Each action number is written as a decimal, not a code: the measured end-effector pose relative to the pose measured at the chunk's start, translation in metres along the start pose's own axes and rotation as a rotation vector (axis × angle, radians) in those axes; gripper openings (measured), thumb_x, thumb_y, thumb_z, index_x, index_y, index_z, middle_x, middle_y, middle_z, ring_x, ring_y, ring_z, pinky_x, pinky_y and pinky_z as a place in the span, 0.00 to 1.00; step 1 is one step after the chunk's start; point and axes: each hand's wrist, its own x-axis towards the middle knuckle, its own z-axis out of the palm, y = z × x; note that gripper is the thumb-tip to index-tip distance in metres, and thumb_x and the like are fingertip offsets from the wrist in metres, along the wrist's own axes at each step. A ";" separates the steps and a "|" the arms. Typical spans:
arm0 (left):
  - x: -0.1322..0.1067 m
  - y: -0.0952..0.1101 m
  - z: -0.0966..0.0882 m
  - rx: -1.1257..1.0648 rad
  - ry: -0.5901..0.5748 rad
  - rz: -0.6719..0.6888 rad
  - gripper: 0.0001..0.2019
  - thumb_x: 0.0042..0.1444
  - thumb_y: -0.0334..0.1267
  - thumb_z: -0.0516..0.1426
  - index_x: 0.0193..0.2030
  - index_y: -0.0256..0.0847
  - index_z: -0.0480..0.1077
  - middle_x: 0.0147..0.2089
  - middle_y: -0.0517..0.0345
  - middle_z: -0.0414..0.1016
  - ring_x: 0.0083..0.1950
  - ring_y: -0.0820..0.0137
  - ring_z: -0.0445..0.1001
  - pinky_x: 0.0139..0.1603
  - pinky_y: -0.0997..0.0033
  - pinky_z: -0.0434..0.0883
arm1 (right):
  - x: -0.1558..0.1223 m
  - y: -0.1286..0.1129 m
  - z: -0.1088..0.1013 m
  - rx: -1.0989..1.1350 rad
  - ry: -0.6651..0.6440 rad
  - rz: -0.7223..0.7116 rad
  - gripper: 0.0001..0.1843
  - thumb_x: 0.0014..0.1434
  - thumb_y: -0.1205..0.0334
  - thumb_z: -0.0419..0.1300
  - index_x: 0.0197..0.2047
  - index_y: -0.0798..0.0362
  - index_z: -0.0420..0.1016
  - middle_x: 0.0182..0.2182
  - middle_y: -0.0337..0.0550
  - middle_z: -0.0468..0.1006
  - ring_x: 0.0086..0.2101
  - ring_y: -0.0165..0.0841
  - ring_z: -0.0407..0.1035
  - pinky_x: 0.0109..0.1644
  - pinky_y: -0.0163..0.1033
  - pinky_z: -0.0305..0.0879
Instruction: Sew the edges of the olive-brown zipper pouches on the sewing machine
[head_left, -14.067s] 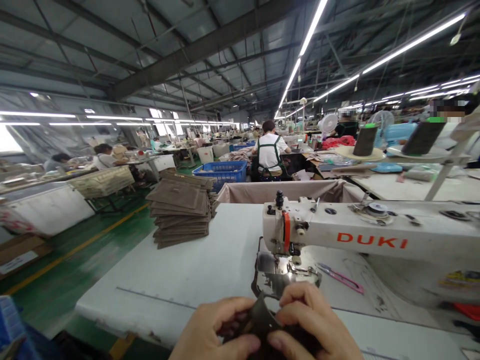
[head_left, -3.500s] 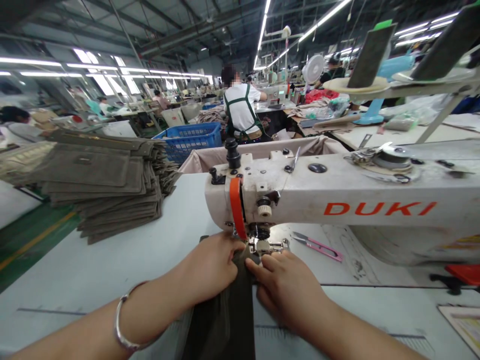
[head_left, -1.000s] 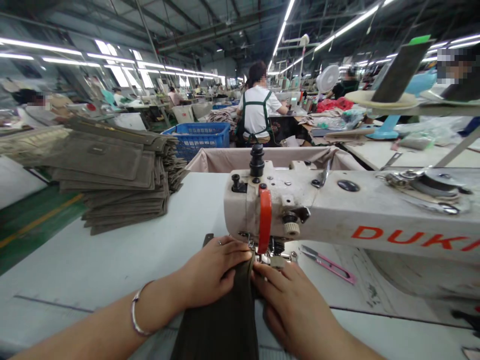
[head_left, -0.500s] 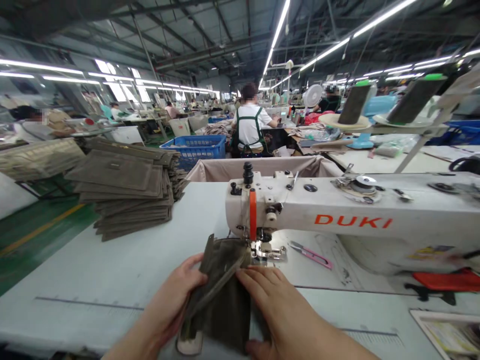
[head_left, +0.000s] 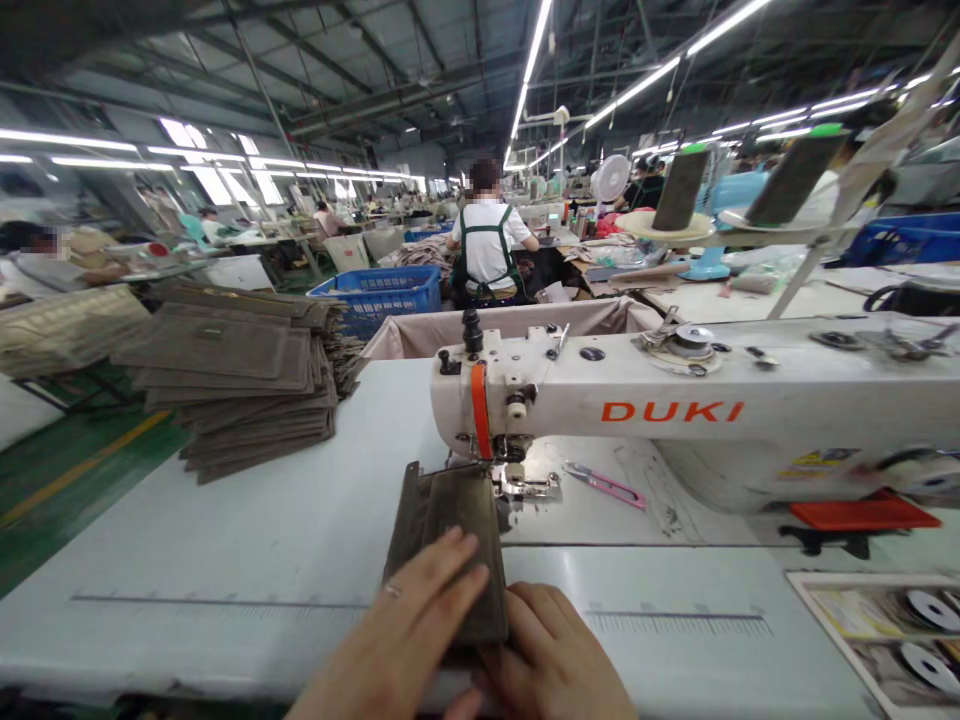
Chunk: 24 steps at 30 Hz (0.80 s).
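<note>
A dark grey-brown fabric bag panel [head_left: 459,497] lies on the machine table, its far right edge at the presser foot [head_left: 517,482] of the sewing machine [head_left: 555,395]. Flat across the panel's near half rests my left hand [head_left: 416,605], fingers stretched out, a ring on one of them. My right hand [head_left: 551,640] is closed at the near right corner, its fingers curled by the panel's edge; the fingertips are partly hidden. Pink-handled thread snips [head_left: 606,486] lie to the right of the presser foot.
A tall stack of similar fabric panels [head_left: 247,390] stands on the left of the table. At the right is a tray of bobbins [head_left: 832,600]. Thread cones [head_left: 682,190] stand behind the machine arm. Beyond are a blue crate [head_left: 379,300] and a person in a white shirt [head_left: 486,245].
My left hand has moved from the panel's left edge onto its top. The folded-up layer now lies flat. My right hand has slid back to the near corner, and the view has shifted slightly.
</note>
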 end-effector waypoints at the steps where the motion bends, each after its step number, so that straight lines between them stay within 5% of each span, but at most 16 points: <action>1: 0.000 0.009 0.008 0.019 0.017 0.104 0.27 0.56 0.28 0.54 0.64 0.36 0.62 0.64 0.46 0.68 0.64 0.58 0.67 0.61 0.61 0.71 | -0.003 -0.002 -0.001 -0.001 0.011 0.014 0.04 0.61 0.60 0.64 0.34 0.50 0.74 0.33 0.40 0.75 0.35 0.35 0.67 0.38 0.40 0.66; 4: -0.006 0.019 0.036 0.017 0.055 0.192 0.21 0.59 0.23 0.49 0.58 0.35 0.67 0.57 0.49 0.76 0.58 0.63 0.74 0.58 0.67 0.75 | -0.011 -0.004 -0.010 0.046 0.060 0.023 0.06 0.66 0.64 0.57 0.38 0.51 0.75 0.35 0.41 0.78 0.36 0.33 0.69 0.42 0.39 0.68; 8: -0.021 0.014 0.057 -0.115 0.082 0.088 0.21 0.63 0.26 0.47 0.58 0.49 0.69 0.53 0.57 0.78 0.54 0.63 0.77 0.56 0.63 0.77 | -0.017 -0.005 -0.028 0.089 0.072 -0.034 0.13 0.70 0.67 0.50 0.47 0.56 0.75 0.41 0.43 0.81 0.43 0.33 0.72 0.49 0.38 0.69; 14: -0.018 0.023 0.047 -0.171 0.130 -0.048 0.15 0.65 0.25 0.52 0.54 0.44 0.70 0.47 0.53 0.78 0.47 0.65 0.76 0.52 0.64 0.76 | -0.018 -0.008 -0.032 0.127 0.059 0.055 0.13 0.71 0.63 0.50 0.46 0.53 0.77 0.35 0.42 0.81 0.35 0.33 0.71 0.41 0.38 0.71; 20: -0.014 0.025 0.048 -0.185 -0.011 0.029 0.15 0.65 0.25 0.49 0.53 0.39 0.71 0.47 0.51 0.75 0.47 0.62 0.72 0.52 0.61 0.73 | -0.019 -0.003 -0.034 0.139 0.029 0.002 0.11 0.69 0.63 0.53 0.46 0.54 0.77 0.38 0.44 0.81 0.38 0.34 0.71 0.45 0.38 0.71; 24: -0.013 0.026 0.051 -0.248 0.061 0.003 0.11 0.67 0.26 0.50 0.48 0.38 0.72 0.43 0.52 0.75 0.44 0.64 0.71 0.48 0.64 0.73 | -0.018 0.000 -0.040 0.144 0.105 -0.024 0.11 0.68 0.68 0.53 0.45 0.58 0.77 0.38 0.45 0.81 0.39 0.34 0.71 0.46 0.38 0.72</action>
